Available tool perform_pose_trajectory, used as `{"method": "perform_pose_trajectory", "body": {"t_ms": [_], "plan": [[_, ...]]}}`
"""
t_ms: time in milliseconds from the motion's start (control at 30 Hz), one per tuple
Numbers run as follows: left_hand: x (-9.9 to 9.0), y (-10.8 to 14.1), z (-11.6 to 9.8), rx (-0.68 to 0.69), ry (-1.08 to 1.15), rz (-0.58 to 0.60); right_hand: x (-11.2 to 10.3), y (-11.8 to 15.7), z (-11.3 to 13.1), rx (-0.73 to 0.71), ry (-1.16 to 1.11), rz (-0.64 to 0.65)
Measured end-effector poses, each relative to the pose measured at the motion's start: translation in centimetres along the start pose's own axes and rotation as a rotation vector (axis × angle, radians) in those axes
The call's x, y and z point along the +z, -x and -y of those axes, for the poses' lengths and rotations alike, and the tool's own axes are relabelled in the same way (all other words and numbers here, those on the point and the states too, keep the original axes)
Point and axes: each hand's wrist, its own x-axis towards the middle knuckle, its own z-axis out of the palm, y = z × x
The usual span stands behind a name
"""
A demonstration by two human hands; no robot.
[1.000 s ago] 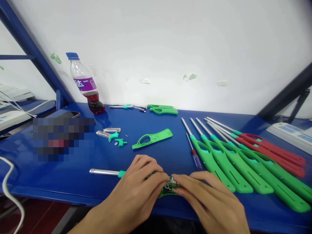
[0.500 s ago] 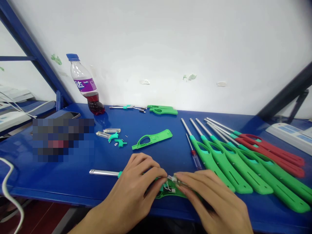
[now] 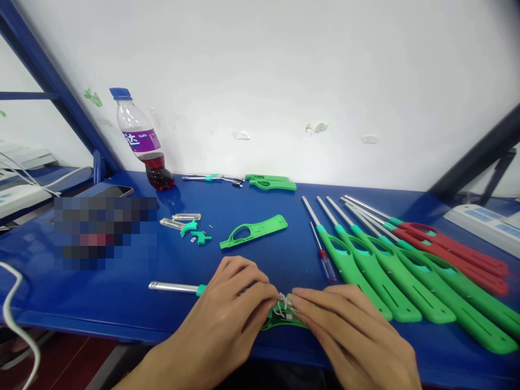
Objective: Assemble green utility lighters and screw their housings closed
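Observation:
An opened gas lighter lies under my hands at the table's front, its silver barrel pointing left. Its green half shell bares a dark igniter part and thin white wire. My left hand is closed over the lighter, thumb and index finger pinched at a thin white tube. Opposite it, my right hand is closed, fingertips on the clear fuel tank, which my fingers mostly hide. Tube and tank end are close together; whether they join I cannot tell. Beyond my hands lies the other green half shell.
Several green lighters and red lighters lie at right beside a screwdriver. Loose tanks and teal trigger pieces lie at left. A drink bottle stands by the wall, near lighter innards and green shells.
My right fingertips have shifted slightly and cover more of the fuel tank. The white tube's end shows more between my fingertips. My left hand has hardly moved.

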Motion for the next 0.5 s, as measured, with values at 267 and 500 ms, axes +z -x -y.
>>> {"method": "perform_pose_trajectory", "body": {"t_ms": [267, 500], "plan": [[-0.03, -0.18, 0.09, 0.018, -0.001, -0.011, -0.01, 0.03, 0.24, -0.007, -0.007, -0.027], [-0.03, -0.03, 0.04, 0.034, -0.001, -0.020, -0.19, 0.19, 0.18, -0.007, 0.005, -0.017]]}}
